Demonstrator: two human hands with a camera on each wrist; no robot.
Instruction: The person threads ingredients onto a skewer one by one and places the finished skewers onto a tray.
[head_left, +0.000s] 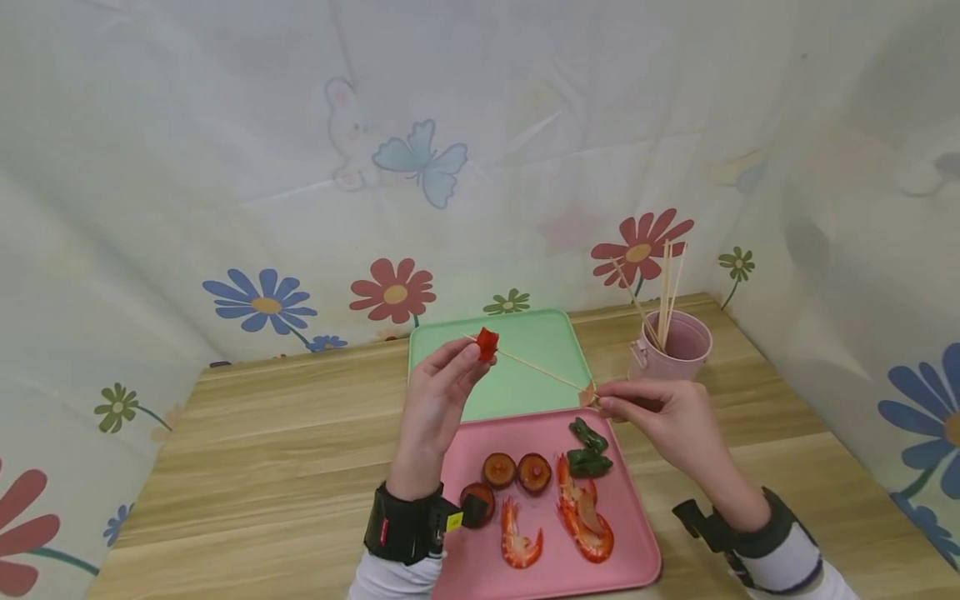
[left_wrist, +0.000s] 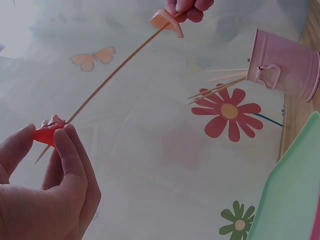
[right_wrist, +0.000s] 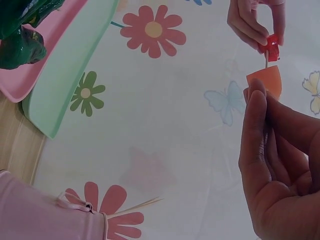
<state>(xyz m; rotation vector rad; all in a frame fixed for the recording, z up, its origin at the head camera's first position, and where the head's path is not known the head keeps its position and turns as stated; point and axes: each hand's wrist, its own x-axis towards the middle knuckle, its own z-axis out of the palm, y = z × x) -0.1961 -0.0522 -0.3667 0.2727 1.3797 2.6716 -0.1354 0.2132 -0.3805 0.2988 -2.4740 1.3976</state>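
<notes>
My left hand [head_left: 437, 396] pinches a glossy red pepper piece [head_left: 487, 343] between thumb and fingers. A thin bamboo skewer [head_left: 540, 367] runs through the red piece, its pointed tip [left_wrist: 39, 159] sticking out on the far side in the left wrist view. At the skewer's other end, my right hand [head_left: 678, 421] grips it between thumb and fingertips. Right at those fingertips, a flat orange-pink slice [right_wrist: 267, 80] sits on the stick. Between the two pieces the skewer is bare. Both hands hold it up over the trays, slanting down to the right.
Below lies a pink tray [head_left: 487, 579] bearing shrimp [head_left: 517, 542], round brown mushroom caps [head_left: 498, 471] and dark green pieces [head_left: 589, 462]. A light green tray [head_left: 525, 333] lies behind it. At the back right, a pink bucket [head_left: 678, 354] holds several skewers [head_left: 664, 292].
</notes>
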